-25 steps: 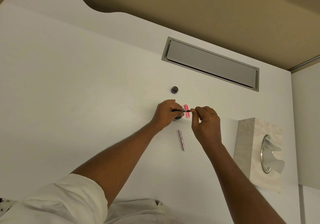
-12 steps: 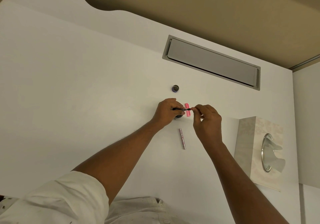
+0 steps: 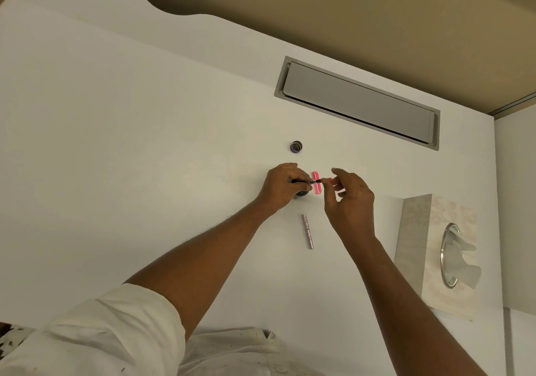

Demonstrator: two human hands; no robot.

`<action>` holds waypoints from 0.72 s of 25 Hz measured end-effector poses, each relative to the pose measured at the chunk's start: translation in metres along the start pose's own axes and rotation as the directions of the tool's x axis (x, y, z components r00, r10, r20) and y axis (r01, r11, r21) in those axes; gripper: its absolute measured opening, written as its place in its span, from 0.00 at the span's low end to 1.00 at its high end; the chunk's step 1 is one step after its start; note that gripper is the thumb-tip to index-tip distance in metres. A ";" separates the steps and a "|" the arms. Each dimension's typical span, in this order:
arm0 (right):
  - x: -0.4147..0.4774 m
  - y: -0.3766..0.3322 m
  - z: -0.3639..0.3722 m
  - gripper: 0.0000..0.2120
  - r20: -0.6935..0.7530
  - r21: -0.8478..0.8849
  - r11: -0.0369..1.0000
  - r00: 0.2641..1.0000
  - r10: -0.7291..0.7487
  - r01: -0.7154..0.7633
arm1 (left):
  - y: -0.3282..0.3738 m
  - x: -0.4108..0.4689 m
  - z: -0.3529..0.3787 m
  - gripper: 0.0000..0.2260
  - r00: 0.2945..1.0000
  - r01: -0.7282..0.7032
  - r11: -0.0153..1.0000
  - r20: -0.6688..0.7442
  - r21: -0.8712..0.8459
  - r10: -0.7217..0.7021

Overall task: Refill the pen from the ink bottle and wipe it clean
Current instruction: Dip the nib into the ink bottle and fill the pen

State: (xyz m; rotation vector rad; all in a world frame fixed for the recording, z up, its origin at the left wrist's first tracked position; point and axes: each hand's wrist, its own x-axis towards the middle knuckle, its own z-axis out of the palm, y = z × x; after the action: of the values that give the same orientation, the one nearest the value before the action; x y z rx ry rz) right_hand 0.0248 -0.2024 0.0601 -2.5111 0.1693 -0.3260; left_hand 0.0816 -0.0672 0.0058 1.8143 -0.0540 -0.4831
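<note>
My left hand [image 3: 282,185] grips a thin black pen part [image 3: 308,181] and holds it level just above the table. Beneath that hand a dark ink bottle [image 3: 303,193] shows only at its edge. My right hand [image 3: 349,201] pinches the pen part's right end with thumb and a finger, while the index finger is raised. A pink pen barrel [image 3: 316,187] lies on the table behind the black part. A silver pen piece [image 3: 307,231] lies nearer to me. The small round bottle cap [image 3: 295,146] sits farther back.
A tissue box [image 3: 417,248] with a tissue sticking out of its metal ring stands at the right on the white table [image 3: 145,158]. A grey hatch [image 3: 359,102] is set into the tabletop at the back.
My right hand's fingers have spread and its index finger has lifted off the pen's end. My left hand keeps the pen part in the same place.
</note>
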 end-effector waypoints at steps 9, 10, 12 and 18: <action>-0.001 0.006 0.005 0.04 -0.017 -0.048 0.996 0.997 -0.080 0.079 | 0.000 -0.001 0.000 0.09 1.000 -0.008 1.000 -0.002 0.004 0.008; -0.001 0.006 0.005 0.04 -0.019 -0.055 0.996 0.997 -0.075 0.074 | 0.000 0.000 0.000 0.09 1.000 -0.010 1.000 -0.001 0.007 0.010; -0.001 0.006 0.006 0.04 -0.023 -0.063 0.996 0.998 -0.060 0.058 | 0.000 0.000 0.000 0.09 1.000 -0.015 1.000 0.000 0.009 0.015; 0.000 0.005 0.006 0.06 -0.035 -0.078 0.995 0.997 -0.064 0.061 | 0.000 0.000 0.000 0.09 1.000 -0.018 1.000 0.002 -0.007 0.018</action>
State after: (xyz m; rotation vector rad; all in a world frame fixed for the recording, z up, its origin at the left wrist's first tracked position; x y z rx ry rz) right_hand 0.0260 -0.2034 0.0520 -2.5914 0.1203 -0.3985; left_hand 0.0814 -0.0670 0.0062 1.8054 -0.0696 -0.4718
